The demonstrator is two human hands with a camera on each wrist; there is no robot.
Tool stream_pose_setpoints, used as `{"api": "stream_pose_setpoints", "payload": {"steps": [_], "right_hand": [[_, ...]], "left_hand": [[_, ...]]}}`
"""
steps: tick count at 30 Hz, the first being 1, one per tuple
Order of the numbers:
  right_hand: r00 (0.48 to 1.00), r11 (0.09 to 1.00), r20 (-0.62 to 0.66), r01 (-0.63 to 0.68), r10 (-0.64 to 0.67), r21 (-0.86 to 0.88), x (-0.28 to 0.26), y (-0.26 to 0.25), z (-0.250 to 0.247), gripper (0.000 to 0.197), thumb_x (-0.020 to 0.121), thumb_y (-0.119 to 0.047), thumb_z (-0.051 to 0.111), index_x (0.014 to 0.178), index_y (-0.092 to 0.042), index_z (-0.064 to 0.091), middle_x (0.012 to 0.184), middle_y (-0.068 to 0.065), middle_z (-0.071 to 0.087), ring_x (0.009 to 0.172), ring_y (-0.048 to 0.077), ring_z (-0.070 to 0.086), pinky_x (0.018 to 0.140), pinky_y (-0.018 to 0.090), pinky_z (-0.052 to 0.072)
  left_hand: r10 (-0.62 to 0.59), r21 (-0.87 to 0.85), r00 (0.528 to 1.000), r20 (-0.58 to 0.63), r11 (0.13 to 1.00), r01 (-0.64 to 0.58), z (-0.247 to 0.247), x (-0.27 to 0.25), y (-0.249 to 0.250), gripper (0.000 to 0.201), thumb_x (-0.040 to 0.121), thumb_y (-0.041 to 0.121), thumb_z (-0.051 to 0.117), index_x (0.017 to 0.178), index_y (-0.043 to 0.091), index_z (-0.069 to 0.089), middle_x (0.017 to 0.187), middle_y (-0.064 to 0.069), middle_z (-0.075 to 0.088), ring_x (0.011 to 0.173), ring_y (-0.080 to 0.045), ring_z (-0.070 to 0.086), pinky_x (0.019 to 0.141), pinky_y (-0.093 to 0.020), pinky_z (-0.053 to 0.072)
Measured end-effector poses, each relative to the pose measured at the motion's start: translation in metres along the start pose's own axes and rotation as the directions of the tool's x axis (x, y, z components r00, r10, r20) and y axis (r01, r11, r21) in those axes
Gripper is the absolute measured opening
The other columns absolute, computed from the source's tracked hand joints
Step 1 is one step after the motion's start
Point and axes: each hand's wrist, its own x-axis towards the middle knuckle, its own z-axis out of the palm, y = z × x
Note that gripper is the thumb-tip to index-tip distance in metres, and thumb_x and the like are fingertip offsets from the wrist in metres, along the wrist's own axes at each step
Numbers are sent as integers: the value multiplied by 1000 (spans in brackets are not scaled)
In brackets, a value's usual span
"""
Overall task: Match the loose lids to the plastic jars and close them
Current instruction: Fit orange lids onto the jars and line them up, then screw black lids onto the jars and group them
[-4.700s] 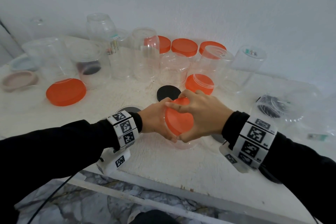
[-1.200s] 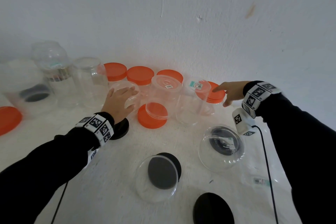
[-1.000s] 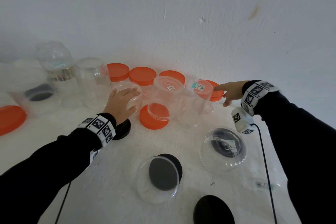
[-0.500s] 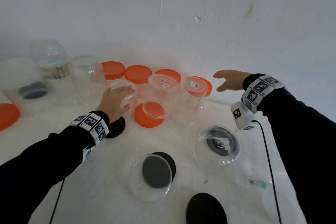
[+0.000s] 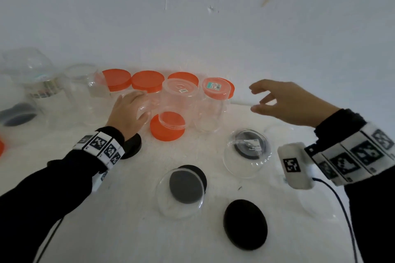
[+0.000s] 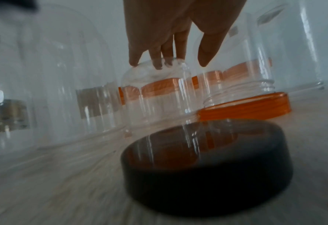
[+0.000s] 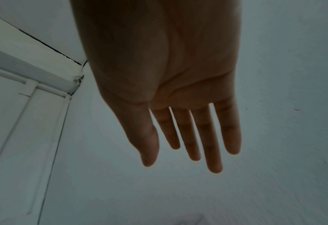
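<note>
My left hand (image 5: 140, 105) rests on the upturned base of a small clear jar (image 5: 143, 113) that stands mouth down. In the left wrist view its fingertips (image 6: 134, 62) touch that jar (image 6: 155, 94) and the thumb hangs beside it. My right hand (image 5: 253, 98) hovers empty, fingers spread, right of a clear jar with an orange lid (image 5: 226, 88); the right wrist view shows the right hand (image 7: 182, 159) against the wall. Three more orange-lidded jars (image 5: 147, 81) line the wall. A loose orange lid (image 5: 167, 132) carries a small clear jar. One black lid (image 5: 132, 145) lies by my left wrist.
Two upturned clear jars (image 5: 179, 96) stand in front of the orange row. A clear jar (image 5: 248, 151) lies over a black lid, another (image 5: 181, 192) covers a black lid, and a loose black lid (image 5: 244, 224) sits near me. Larger clear jars (image 5: 42, 92) crowd the white table (image 5: 106, 209) at left.
My right hand has let go of the orange-lidded jar at the back right and drawn away to the right, empty. The left hand stays on the small clear jar.
</note>
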Motion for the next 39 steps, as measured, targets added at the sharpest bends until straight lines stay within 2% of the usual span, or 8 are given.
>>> {"api": "stream_pose_setpoints", "payload": {"steps": [6, 9, 12, 15, 18, 22, 30, 39], "right_hand": [[998, 996, 44, -37, 41, -79, -46, 11, 50, 76, 76, -32, 73, 140, -17, 35, 145, 0, 34, 127, 17, 38, 99, 21, 29], [994, 995, 76, -70, 75, -73, -52, 15, 74, 97, 69, -37, 79, 146, -23, 21, 154, -1, 8, 139, 25, 16, 110, 36, 23], [988, 988, 78, -124, 131, -87, -47, 20, 92, 107, 66, -39, 80, 147, -28, 12, 156, 0, -6, 142, 29, 2, 111, 46, 20], [984, 981, 56, -161, 168, -112, -41, 26, 104, 106, 67, -43, 79, 148, -30, 10, 156, 5, -3, 142, 32, 2, 112, 48, 17], [981, 979, -2, -191, 191, -66, -38, 25, 108, 101, 67, -41, 79, 146, -29, 18, 153, 6, 9, 138, 31, 11, 110, 44, 23], [987, 989, -62, -150, 149, -9, -34, 16, 110, 96, 65, -39, 80, 144, -28, 26, 148, 4, 20, 133, 27, 18, 107, 38, 25], [999, 999, -14, -48, 48, -7, -8, -12, 120, 94, 67, -40, 79, 144, -28, 26, 149, 1, 18, 133, 26, 18, 107, 39, 27], [996, 998, 55, -66, 65, 0, 2, -17, 134, 92, 72, -43, 75, 145, -27, 22, 153, 3, 13, 137, 28, 14, 109, 42, 24]], "left_hand": [[169, -341, 965, 203, 935, -92, -14, -36, 60, 34, 86, 32, 53, 113, 13, 60, 113, 0, 61, 108, -12, 54, 95, -25, 39], [345, -410, 819, 459, 900, -150, -14, -60, 84, 50, 78, 55, 54, 121, 30, 50, 124, 13, 52, 114, 3, 43, 99, -16, 33], [450, -348, 626, 637, 892, -288, -8, -72, 98, 84, 70, 56, 70, 140, 31, 32, 149, 10, 25, 133, -2, 21, 108, -17, 16], [460, -255, 514, 724, 871, -420, -3, -77, 103, 108, 62, 54, 78, 146, 35, 14, 155, 7, -3, 140, -9, 0, 113, -21, 4], [448, -211, 444, 776, 848, -487, -1, -82, 104, 113, 60, 52, 80, 147, 34, 9, 155, 7, -6, 141, -12, -3, 116, -28, 6], [448, -217, 476, 757, 859, -464, -3, -84, 101, 102, 68, 42, 78, 147, 27, 15, 152, 4, 11, 138, -13, 7, 111, -22, 12], [212, -67, 582, 785, 963, -260, -34, -79, 55, 100, 70, 41, 77, 146, 32, 12, 151, 8, 7, 137, -11, 9, 112, -28, 22], [67, 40, 516, 854, 980, -192, -42, -86, 24, 100, 72, 42, 75, 147, 28, 11, 151, 7, 7, 138, -12, 8, 114, -31, 21]]}}
